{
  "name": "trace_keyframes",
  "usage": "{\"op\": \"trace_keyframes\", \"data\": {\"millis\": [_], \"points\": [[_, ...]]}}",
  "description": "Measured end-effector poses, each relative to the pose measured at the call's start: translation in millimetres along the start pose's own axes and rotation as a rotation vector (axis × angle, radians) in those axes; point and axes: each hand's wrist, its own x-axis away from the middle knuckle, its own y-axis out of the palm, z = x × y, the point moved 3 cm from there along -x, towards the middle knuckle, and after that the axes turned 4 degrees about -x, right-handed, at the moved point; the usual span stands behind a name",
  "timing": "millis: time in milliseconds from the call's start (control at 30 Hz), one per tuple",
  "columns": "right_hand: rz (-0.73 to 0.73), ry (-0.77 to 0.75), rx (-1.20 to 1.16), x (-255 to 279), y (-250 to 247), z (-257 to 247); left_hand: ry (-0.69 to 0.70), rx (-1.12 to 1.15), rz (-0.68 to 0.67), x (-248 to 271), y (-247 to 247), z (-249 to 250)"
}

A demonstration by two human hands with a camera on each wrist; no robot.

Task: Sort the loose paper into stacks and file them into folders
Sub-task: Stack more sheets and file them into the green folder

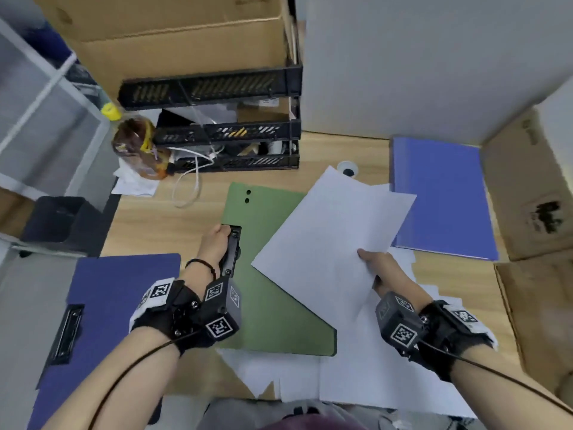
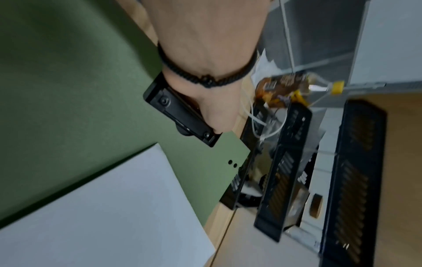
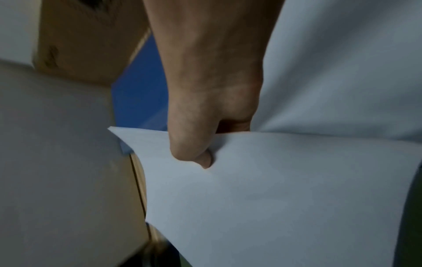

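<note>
Left hand [image 1: 217, 243] grips the black metal clip [image 1: 231, 249] of the open green plastic folder [image 1: 273, 305]; right hand [image 1: 381, 265] pinches white paper sheets [image 1: 335, 231] above it; more loose white sheets [image 1: 372, 377] beneath the right wrist await filing

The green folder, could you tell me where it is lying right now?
In the head view the green folder lies flat at the centre of the desk, between two blue folders; the left hand grips its black clip.

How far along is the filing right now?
Done: hard to tell; no filed sheets show. In hand: left hand grips the green folder's black clip; right hand holds a paper stack over it. Left: loose paper on the desk.
</note>
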Motion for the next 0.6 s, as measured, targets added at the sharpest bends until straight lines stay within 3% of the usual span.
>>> {"op": "trace_keyframes", "data": {"millis": [133,267,433,600], "points": [[0.091,-0.020,0.031,4,-57,6,0.028,-0.079,-0.106,-2,50,-7],[0.072,0.040,0.150,9,-84,24,0.033,-0.203,-0.151,5,72,-26],[0.020,0.047,0.245,14,-85,34,0.204,-0.662,-0.056,13,75,-23],[-0.013,0.044,0.267,14,-74,26,-0.094,-0.473,-0.288,20,80,-30]]}}
